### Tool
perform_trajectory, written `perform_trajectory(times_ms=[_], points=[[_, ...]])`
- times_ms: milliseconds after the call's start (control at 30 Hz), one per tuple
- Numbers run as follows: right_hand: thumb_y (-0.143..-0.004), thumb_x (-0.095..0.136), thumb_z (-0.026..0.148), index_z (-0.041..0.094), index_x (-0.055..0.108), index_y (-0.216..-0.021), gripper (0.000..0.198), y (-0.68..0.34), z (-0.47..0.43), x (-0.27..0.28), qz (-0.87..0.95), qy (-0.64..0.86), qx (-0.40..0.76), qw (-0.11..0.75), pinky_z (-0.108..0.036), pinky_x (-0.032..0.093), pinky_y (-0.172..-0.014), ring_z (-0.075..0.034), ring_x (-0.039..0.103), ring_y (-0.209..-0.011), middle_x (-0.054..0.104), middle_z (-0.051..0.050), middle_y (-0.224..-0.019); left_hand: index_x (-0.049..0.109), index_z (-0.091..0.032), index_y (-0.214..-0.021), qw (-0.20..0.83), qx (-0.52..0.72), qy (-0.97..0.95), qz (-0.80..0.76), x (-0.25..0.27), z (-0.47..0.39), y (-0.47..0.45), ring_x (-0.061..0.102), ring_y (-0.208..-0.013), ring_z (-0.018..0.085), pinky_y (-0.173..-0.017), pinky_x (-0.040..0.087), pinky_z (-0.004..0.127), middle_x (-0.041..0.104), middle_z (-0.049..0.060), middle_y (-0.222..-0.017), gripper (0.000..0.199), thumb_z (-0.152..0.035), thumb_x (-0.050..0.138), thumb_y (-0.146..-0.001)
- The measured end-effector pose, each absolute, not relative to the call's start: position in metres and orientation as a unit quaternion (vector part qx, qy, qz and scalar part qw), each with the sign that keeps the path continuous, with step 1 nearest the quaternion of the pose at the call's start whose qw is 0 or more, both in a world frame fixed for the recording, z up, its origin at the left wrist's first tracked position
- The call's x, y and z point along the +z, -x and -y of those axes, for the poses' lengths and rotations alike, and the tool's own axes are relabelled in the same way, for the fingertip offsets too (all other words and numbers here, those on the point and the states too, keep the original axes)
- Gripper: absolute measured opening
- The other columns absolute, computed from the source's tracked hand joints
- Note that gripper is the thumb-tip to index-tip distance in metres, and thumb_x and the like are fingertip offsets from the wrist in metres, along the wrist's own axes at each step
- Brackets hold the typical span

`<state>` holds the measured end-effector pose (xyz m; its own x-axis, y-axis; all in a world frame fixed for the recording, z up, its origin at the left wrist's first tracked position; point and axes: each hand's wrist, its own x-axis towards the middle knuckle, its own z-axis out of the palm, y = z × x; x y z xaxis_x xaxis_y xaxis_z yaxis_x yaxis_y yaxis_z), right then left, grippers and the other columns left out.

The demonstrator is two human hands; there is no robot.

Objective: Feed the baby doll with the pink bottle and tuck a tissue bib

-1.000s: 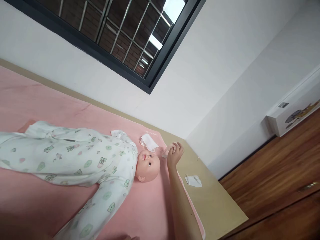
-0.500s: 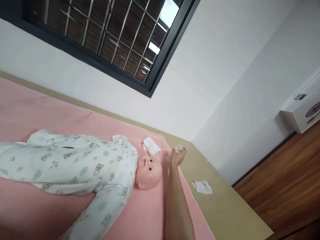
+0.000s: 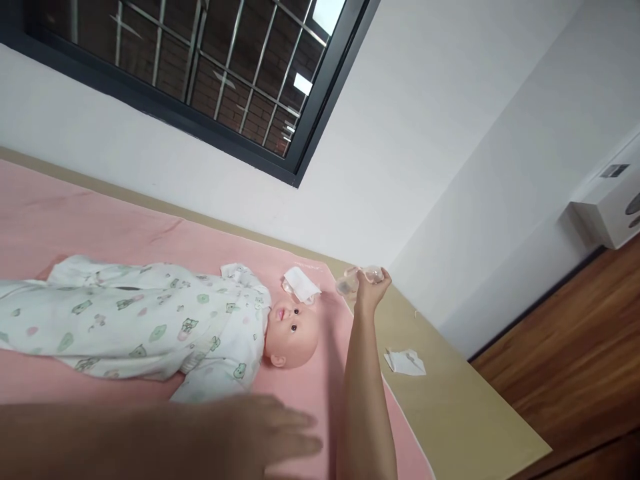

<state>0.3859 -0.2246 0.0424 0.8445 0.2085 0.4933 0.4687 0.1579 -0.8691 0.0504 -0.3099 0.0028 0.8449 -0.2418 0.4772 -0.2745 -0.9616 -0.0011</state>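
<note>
At the right end of the pink mat [image 3: 150,227], my right hand [image 3: 374,288] is closed around a clear, see-through plastic bottle-like thing [image 3: 346,285]; its ends stick out on both sides of the fingers. My left hand [image 3: 280,427] reaches in low from the left, blurred, with fingers stretched out and nothing in them. It hovers in front of a baby doll [image 3: 294,337] and hides part of its near sleeve. The doll lies on its back in white patterned clothes [image 3: 165,320]. Beside its head is a folded white tissue [image 3: 301,285].
A second crumpled white tissue [image 3: 406,362] lies on the tan tabletop [image 3: 465,420] to the right. Behind stand a white wall [image 3: 360,200] and a dark-framed barred window [image 3: 295,170]. A white box-like unit [image 3: 607,207] and brown wood panelling [image 3: 565,333] are at the far right.
My right hand has risen and moved right with the clear bottle-like thing, off the mat's edge. My left hand has come into view from the lower left. The view has shifted slightly.
</note>
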Motion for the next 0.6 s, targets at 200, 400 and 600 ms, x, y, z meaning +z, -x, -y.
perform_trajectory(times_ms=[200, 400, 600], points=[[-0.059, 0.076, 0.032, 0.019, 0.052, -0.118, 0.065, -0.313, 0.239, 0.084, 0.439, 0.527, 0.061, 0.725, -0.029, 0.050, -0.081, -0.015, 0.060, -0.088, 0.062, -0.004, -0.103, 0.043, -0.023, -0.137, 0.032, 0.350, -0.934, -0.058, 0.041, 0.253, -0.044, 0.055, -0.120, 0.022, -0.102, 0.043, 0.034, 0.058, 0.006, -0.133, 0.042, -0.030, 0.045, -0.095], [-0.056, 0.084, 0.035, 0.021, 0.057, -0.105, 0.057, -0.216, 0.254, 0.086, 0.565, 0.455, 0.183, 0.663, -0.032, 0.049, -0.086, -0.017, 0.060, -0.094, 0.064, -0.003, -0.104, 0.030, -0.016, -0.143, -0.004, 0.439, -0.868, -0.232, 0.063, 0.217, -0.026, 0.058, -0.113, 0.028, -0.094, 0.045, 0.040, 0.059, 0.012, -0.129, 0.064, -0.047, 0.050, -0.091], [-0.057, 0.085, 0.037, 0.022, 0.058, -0.102, 0.055, -0.175, 0.261, 0.075, 0.559, 0.453, 0.214, 0.661, -0.030, 0.051, -0.082, -0.017, 0.061, -0.091, 0.064, -0.002, -0.100, 0.037, -0.016, -0.139, -0.014, 0.365, -0.882, -0.297, 0.072, 0.219, -0.020, 0.059, -0.110, 0.030, -0.096, 0.040, 0.044, 0.059, 0.012, -0.129, 0.072, -0.056, 0.058, -0.082]])
